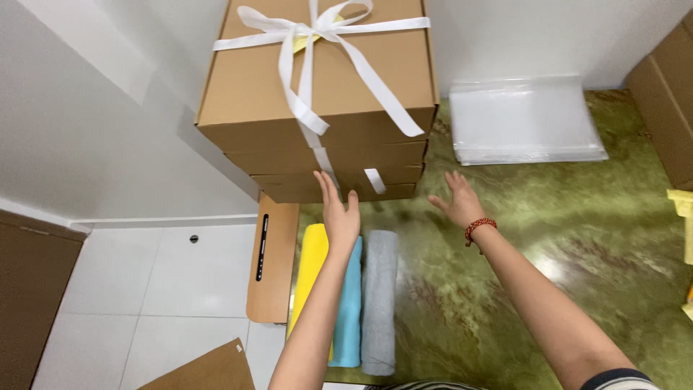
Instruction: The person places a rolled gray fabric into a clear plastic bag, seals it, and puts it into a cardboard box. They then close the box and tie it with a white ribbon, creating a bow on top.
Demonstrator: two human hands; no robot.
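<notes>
Right now neither hand grasps anything: the left hand (339,217) is stretched forward with its fingers straight and together, fingertips at or just short of the front face of the lowest box, and whether they touch it cannot be told; the right hand (456,201) is spread flat, palm down, just to the right of that same box and apart from it. A red beaded bracelet (479,228) circles the right wrist. Directly ahead of both hands stands the stack of three brown cardboard boxes (317,94), the top one largest in view and tied with a white ribbon (307,68) knotted in a bow, its loose ends hanging down over the fronts of the boxes below. Under the left forearm lie three rolled cloths side by side, one yellow (310,263), one light blue (351,310) and one grey (379,296), all on the green marbled tabletop (505,289). Left of the rolls, a flat wooden board with a dark slot (271,260) overhangs the white tiled floor (144,289). Beyond the right hand, well apart, rests a pile of clear plastic bags (523,119). One more brown carton (668,101) stands at the far right edge.
</notes>
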